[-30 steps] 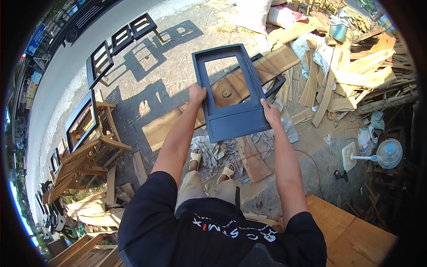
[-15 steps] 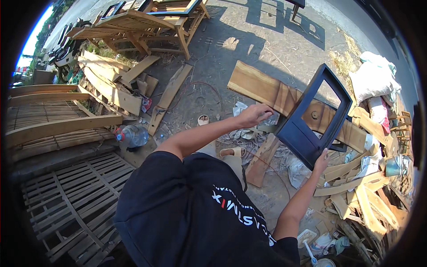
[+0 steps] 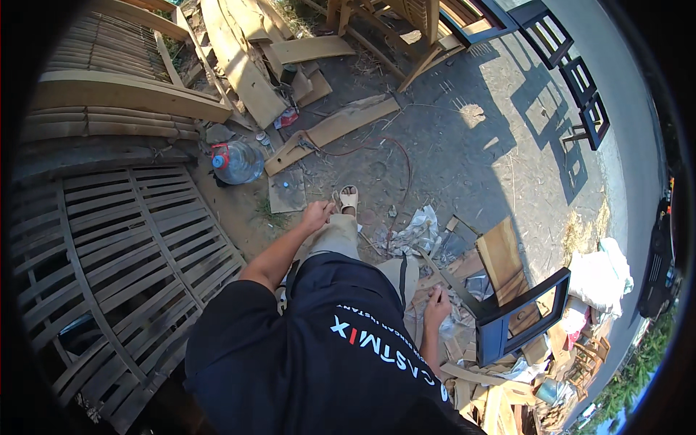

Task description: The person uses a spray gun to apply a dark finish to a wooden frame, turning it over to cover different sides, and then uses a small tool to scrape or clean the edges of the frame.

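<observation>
My left hand (image 3: 317,215) hangs beside my left thigh, its fingers loosely curled, with nothing seen in them. In front of my right hip is my right hand (image 3: 436,306), fingers also bent in, and no object shows in it. To the right of that hand, apart from it, a dark painted wooden frame (image 3: 494,338) with a rectangular opening rests tilted on a thick brown wooden plank (image 3: 502,254). Part of the plank shows through the opening; the frame hides some of the rest.
Scrap wood (image 3: 500,406) and white sacks (image 3: 600,279) lie at the right. A large water bottle (image 3: 243,163) stands left, near a slatted bamboo platform (image 3: 130,254). A loose board (image 3: 337,130) and a red cable (image 3: 410,170) lie ahead; dark frames (image 3: 576,83) stand far right.
Both hands have let go of the dark frame, which now rests on the plank. My arms have dropped toward my body, and the view has turned and shifted left.
</observation>
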### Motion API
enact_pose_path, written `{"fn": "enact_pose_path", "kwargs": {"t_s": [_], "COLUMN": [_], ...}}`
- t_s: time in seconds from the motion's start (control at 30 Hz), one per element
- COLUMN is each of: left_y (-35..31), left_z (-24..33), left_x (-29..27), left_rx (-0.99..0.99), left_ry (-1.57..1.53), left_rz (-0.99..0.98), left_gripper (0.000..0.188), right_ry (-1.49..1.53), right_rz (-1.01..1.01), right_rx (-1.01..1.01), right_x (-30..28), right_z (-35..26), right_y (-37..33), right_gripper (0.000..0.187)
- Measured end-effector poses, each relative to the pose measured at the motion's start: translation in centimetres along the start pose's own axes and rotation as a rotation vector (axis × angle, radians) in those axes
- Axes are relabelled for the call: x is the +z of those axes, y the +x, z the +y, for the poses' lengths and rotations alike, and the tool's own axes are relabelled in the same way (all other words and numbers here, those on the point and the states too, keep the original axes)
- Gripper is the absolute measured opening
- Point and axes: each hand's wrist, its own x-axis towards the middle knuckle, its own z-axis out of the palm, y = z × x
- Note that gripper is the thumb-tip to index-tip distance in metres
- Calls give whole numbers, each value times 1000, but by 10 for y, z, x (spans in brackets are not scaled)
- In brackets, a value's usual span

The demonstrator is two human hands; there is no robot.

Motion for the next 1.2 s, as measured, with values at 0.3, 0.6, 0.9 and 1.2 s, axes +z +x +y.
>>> {"fn": "enact_pose_path", "kwargs": {"t_s": [0.3, 0.6, 0.9, 1.2], "left_y": [105, 343, 563, 607], "left_z": [-101, -177, -307, -311], "left_x": [-68, -113, -87, -82], "left_rx": [-178, -308, -277, -195], "left_ry": [-227, -405, -343, -695], "left_rz": [214, 384, 644, 611], "left_gripper": [43, 56, 63, 37], "right_ry": [307, 108, -105, 22], "right_rz": [-377, -817, -785, -1001], "right_rx": [-55, -371, -734, -660], "right_x": [242, 595, 899, 975], "right_z": [-206, -346, -415, -462], "right_y": [182, 314, 385, 411], "right_gripper": [25, 47, 74, 36]}}
